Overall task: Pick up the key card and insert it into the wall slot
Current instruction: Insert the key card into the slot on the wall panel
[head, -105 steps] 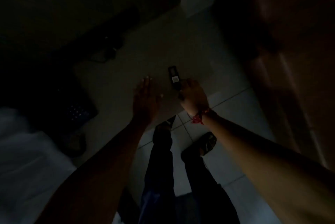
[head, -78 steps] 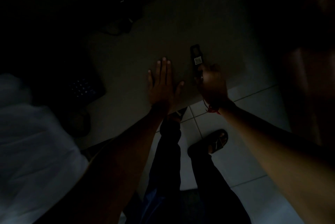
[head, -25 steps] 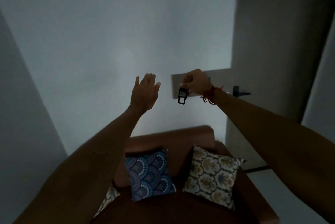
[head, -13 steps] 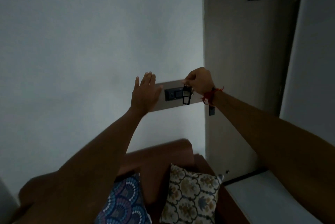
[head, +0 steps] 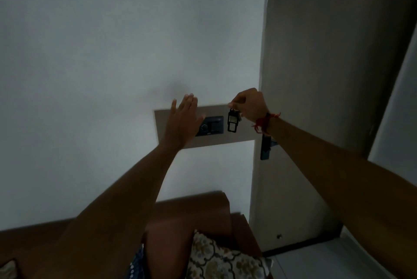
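Right hand of mine is raised in front of the wall, knuckles toward the camera, wrist bent so the fingers curl downward, and it pinches the top of the small dark rectangular key card between thumb and fingertips. From that pinch the card hangs straight down, upright, just below and a little left of the fingers, with a pale label on its upper half. It dangles in front of the beige rectangular wall panel, just to the right of the dark wall slot unit set into that panel; I cannot tell whether the card touches the panel, but it is outside the slot. A red thread bracelet circles my right wrist, and the forearm runs from there down to the lower right corner. My left hand is spread flat and empty, fingers together and pointing up, thumb out to the right, palm facing the panel and covering its left part and the left edge of the slot unit. Whether the palm presses on the panel is unclear in this dim light. Right of the panel stands a pale door with a dark handle. Below, a brown sofa carries a floral patterned cushion.
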Available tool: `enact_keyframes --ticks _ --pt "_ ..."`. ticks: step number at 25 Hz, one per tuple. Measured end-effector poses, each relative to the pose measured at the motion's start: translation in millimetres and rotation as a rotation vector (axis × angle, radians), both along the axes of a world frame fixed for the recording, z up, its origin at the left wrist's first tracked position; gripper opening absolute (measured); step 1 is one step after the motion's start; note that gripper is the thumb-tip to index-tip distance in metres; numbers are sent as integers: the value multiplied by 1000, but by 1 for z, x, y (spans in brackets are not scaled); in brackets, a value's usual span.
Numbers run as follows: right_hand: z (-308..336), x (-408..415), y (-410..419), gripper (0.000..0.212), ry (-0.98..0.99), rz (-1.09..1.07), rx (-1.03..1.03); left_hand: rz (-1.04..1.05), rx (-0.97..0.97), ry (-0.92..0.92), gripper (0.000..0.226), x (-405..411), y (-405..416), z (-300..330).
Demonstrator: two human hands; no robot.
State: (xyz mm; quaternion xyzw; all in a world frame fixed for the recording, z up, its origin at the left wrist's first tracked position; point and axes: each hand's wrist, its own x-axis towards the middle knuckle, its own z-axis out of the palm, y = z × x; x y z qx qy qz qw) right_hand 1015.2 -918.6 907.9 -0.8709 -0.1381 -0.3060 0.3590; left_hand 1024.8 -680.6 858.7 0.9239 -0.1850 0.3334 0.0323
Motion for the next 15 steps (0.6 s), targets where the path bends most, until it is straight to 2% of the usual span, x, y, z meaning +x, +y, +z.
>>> enact_keyframes --ticks 8,15 --pt "-16 120 3 13 35 165 -60 115 -41 103 69 66 0 -32" --pt "-26 205 6 10 32 289 -97 223 -65 109 70 114 4 -42"
